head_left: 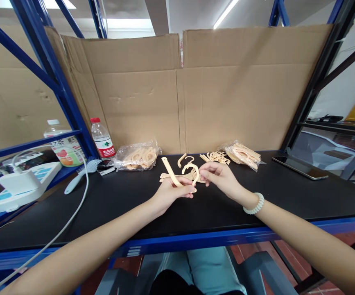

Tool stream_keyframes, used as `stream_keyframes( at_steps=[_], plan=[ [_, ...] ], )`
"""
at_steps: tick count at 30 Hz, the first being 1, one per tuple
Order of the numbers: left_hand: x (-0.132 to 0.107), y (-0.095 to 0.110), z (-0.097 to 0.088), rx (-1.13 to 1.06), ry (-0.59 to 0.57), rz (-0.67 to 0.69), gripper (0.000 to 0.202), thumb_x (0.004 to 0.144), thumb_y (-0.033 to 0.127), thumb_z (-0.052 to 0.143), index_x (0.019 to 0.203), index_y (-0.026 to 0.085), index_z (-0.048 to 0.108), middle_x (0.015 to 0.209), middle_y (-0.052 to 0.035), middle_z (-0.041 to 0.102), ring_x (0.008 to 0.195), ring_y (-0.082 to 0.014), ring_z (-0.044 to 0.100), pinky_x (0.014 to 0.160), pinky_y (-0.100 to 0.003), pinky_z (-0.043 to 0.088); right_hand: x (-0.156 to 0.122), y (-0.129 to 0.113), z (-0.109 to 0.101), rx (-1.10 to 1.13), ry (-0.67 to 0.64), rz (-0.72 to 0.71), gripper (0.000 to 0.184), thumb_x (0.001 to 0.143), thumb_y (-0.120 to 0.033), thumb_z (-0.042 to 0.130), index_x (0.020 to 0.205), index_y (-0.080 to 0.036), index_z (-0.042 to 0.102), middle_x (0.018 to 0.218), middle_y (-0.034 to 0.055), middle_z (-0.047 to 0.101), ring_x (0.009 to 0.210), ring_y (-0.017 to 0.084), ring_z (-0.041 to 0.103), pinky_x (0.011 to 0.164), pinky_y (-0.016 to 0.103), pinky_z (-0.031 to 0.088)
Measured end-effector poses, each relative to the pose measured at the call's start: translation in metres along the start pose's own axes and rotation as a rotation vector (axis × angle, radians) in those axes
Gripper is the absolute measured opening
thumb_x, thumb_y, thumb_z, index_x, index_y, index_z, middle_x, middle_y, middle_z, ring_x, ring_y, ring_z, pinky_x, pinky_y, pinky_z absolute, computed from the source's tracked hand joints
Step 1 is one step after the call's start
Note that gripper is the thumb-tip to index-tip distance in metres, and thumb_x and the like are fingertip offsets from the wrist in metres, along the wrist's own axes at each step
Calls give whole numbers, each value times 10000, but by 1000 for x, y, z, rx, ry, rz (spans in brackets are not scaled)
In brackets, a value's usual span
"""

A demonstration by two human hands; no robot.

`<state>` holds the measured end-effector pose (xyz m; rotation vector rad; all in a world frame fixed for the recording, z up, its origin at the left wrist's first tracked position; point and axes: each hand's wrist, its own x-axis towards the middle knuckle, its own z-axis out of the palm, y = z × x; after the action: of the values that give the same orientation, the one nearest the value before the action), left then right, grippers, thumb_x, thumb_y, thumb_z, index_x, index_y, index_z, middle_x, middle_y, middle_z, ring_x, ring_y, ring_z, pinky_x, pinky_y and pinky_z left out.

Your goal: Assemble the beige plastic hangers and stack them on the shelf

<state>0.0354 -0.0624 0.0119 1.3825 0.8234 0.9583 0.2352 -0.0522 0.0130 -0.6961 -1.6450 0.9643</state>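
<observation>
My left hand (175, 187) is closed around a cream strip (169, 170) that slants up to the left. From the same grip rises a cream hook-shaped piece (192, 165), its curve facing up. Whether strip and hook are joined is hidden by my fingers. My right hand (215, 174) pinches at the right side of the hook's curve, thumb and forefinger close together. Just behind my hands, more cream pieces lie on the black tabletop, among them a loose hook (190, 158) and a short curved strip (181, 159).
At the back left sit a clear bag of cream rings (140, 156) and a red-capped bottle (102, 139). Loose cream strips (215, 157) and a bag of strips (241, 154) lie right of centre. Further out are a phone (300, 167), a brush (82, 176) and a white cable (82, 200).
</observation>
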Motion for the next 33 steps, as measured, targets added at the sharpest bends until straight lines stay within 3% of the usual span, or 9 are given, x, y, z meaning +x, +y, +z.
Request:
stream_keyframes(
  at_steps=[3, 6, 10, 12, 14, 16, 23, 29, 33],
  plan=[
    [0, 0, 0, -10, -6, -15, 175, 641, 206, 822, 744, 109, 719, 728, -53, 704, 568, -95, 626, 582, -207, 533, 11, -3, -19, -37, 120, -15, 307, 814, -479, 670, 821, -173, 646, 673, 14, 613, 598, 129, 562, 553, 255, 492],
    [1, 0, 0, -43, -13, -42, 161, 633, 195, 816, 707, 110, 701, 712, -43, 691, 561, -94, 628, 576, -201, 530, 30, -2, -44, -279, 165, -30, 257, 850, -422, 617, 810, -170, 651, 694, 30, 632, 606, 148, 570, 577, 279, 483],
    [2, -1, -1, -63, -21, -75, 173, 617, 196, 819, 696, 113, 688, 691, -34, 681, 561, -97, 632, 572, -195, 529, 63, 13, -73, -920, -90, -91, 108, 787, -176, 606, 796, -173, 714, 816, 63, 704, 800, 228, 622, 763, 350, 475],
    [2, -1, -2, -62, -12, -85, 184, 609, 197, 825, 695, 118, 683, 681, -31, 679, 556, -100, 633, 566, -200, 531, 77, 24, -81, -1070, -286, -63, 147, 712, -127, 651, 818, -180, 738, 895, 70, 714, 913, 262, 622, 822, 352, 466],
    [2, -1, -2, -62, 2, -90, 194, 603, 198, 831, 693, 119, 679, 674, -32, 679, 556, -105, 636, 564, -206, 534, 86, 35, -85, -1102, -430, 10, 202, 678, -132, 686, 862, -182, 751, 944, 75, 712, 919, 260, 634, 810, 326, 478],
    [3, -1, -3, -68, 8, -93, 204, 598, 200, 837, 693, 117, 677, 666, -34, 679, 555, -107, 638, 569, -209, 538, 90, 44, -87, -1100, -487, 45, 216, 680, -141, 688, 881, -181, 754, 946, 75, 710, 873, 237, 649, 774, 299, 488],
    [4, -2, -4, -82, 3, -105, 235, 583, 217, 850, 691, 108, 671, 655, -36, 674, 542, -98, 631, 572, -197, 538, 86, 55, -86, -1083, -441, -57, 70, 741, -158, 667, 762, -166, 733, 844, 69, 701, 832, 210, 630, 796, 297, 463],
    [4, -3, -6, -90, 18, -108, 256, 574, 216, 859, 696, 115, 658, 694, -39, 685, 548, -97, 634, 570, -199, 543, 79, 49, -83, -1022, -305, -124, 140, 836, -174, 566, 819, -164, 705, 803, 59, 700, 906, 214, 608, 864, 327, 440],
    [4, -4, -7, -101, 18, -108, 252, 571, 213, 861, 698, 118, 664, 702, -39, 689, 556, -100, 636, 582, -208, 546, 77, 48, -87, -821, -89, -99, 179, 874, -261, 534, 883, -161, 682, 800, 57, 698, 776, 189, 622, 734, 305, 478]
  ],
)
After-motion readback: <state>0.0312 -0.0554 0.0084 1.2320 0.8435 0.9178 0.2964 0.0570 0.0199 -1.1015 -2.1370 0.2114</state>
